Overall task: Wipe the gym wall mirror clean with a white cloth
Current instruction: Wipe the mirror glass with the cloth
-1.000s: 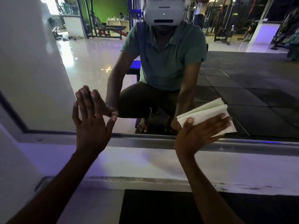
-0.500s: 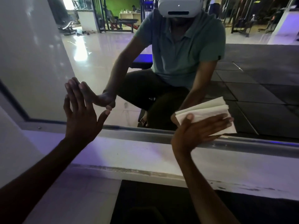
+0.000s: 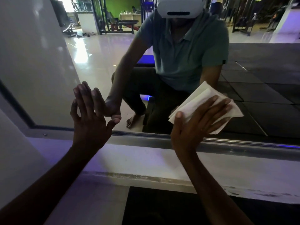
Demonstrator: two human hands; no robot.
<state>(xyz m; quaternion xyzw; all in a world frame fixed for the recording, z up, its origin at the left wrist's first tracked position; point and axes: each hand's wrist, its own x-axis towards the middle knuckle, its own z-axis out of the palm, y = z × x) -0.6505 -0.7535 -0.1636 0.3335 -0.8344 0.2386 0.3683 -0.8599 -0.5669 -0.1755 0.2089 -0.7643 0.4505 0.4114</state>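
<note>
The gym wall mirror (image 3: 90,65) fills the upper part of the view, with a metal bottom frame (image 3: 146,141). My left hand (image 3: 89,117) lies flat on the glass near the lower left corner, fingers straight. My right hand (image 3: 196,124) presses a folded white cloth (image 3: 199,96) against the glass just above the frame, fingers spread over it and the thumb along its left edge. The mirror reflects a crouching person in a green shirt with a white headset.
A white wall band (image 3: 146,161) runs under the mirror frame. Below it lies a dark floor mat (image 3: 162,207). A white wall panel (image 3: 14,143) stands at the left. Gym benches and machines show only as reflections.
The cloth under my right hand has tilted and slid slightly up on the glass. My left hand stays flat on the mirror. The view has shifted a little.
</note>
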